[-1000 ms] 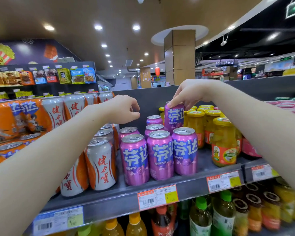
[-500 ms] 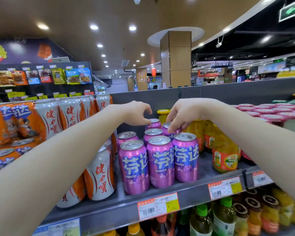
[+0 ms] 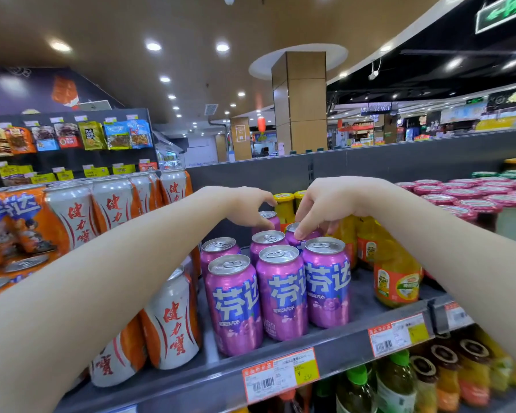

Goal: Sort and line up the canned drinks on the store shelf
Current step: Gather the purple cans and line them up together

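Note:
Purple soda cans stand in three rows on the grey shelf [image 3: 343,348]; the front row [image 3: 282,290] has three with labels facing out. My right hand [image 3: 328,204] reaches from the right, its fingertips closed on the rim of the second-row right purple can [image 3: 292,232], which stands on the shelf mostly hidden behind the front can. My left hand [image 3: 248,205] comes from the left, fingers curled onto the top of the rearmost purple can [image 3: 269,216].
White-and-orange cans [image 3: 173,320] crowd the purple ones on the left, some leaning. Yellow fruit jars [image 3: 396,275] stand close on the right, red-lidded jars [image 3: 459,201] beyond. Bottles [image 3: 393,383] fill the shelf below. Orange cans [image 3: 21,222] sit far left.
My right hand has lowered the raised purple can into the second row behind the front right can. My left hand has moved forward onto the rear can.

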`<state>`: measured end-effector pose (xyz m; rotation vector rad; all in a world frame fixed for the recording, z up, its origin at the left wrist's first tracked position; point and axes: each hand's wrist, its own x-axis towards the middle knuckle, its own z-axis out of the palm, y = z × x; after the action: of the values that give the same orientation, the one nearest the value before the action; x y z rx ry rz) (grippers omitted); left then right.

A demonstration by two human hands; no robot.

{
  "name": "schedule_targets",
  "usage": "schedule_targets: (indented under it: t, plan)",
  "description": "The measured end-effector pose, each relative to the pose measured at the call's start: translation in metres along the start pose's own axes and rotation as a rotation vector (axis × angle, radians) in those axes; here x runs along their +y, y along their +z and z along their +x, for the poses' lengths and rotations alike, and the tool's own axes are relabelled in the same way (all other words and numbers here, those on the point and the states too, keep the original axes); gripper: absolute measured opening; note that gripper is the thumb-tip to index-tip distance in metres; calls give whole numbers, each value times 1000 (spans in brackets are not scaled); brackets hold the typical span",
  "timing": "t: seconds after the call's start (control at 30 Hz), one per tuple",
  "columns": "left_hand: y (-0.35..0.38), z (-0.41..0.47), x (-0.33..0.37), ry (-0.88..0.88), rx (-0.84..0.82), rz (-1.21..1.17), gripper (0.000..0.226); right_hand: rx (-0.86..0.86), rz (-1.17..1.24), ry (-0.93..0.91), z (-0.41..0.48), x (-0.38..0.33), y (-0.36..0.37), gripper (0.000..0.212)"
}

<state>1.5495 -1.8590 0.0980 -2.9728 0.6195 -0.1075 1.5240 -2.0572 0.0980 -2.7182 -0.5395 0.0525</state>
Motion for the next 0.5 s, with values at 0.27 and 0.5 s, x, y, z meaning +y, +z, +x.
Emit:
schedule_targets:
  t: [0.27,0.5]
  plan:
    - [6,11,-12,-25,-38,-44,61,-22,42,22,-12,4,-1,44]
    - [10,14,-8,2,-93,-1,67,-35,-4,-6,-15,-2,0,35]
